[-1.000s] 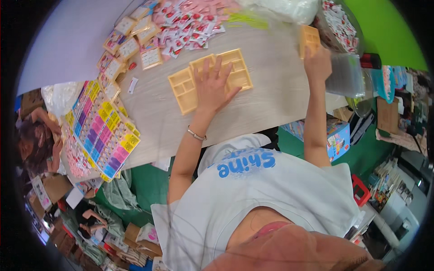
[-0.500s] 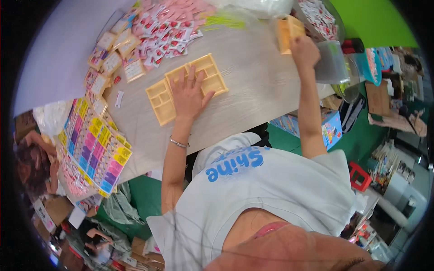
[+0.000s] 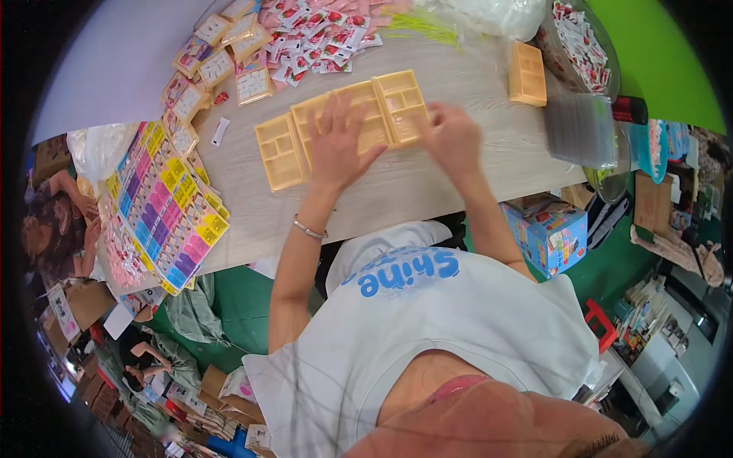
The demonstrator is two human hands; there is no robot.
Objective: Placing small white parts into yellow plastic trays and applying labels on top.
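A row of pale-yellow plastic compartment trays lies side by side on the table in front of me. Across the middle tray (image 3: 372, 128) rests my left hand (image 3: 336, 145), open, with its fingers spread and covering part of it. The left tray (image 3: 279, 156) sits slightly askew beside it. At the right end is another divided tray (image 3: 402, 101), and my right hand (image 3: 453, 139) is at its right edge. Motion blurs the right fingers, so whether they grip the tray cannot be told. More yellow trays (image 3: 527, 74) stand stacked further right.
Strawberry-printed sachets (image 3: 324, 42) are heaped at the back, beside packaged sets (image 3: 216, 67) at left. Colourful printed sheets (image 3: 164, 210) overhang the left front edge. At right stand clear plastic lids (image 3: 579, 130) and a bowl of sachets (image 3: 580, 49). A blue box (image 3: 546, 233) is below the table.
My right hand has come from the stacked trays at right to the row's right end, where a further tray now lies. My left hand stays spread on the middle. The view has shifted.
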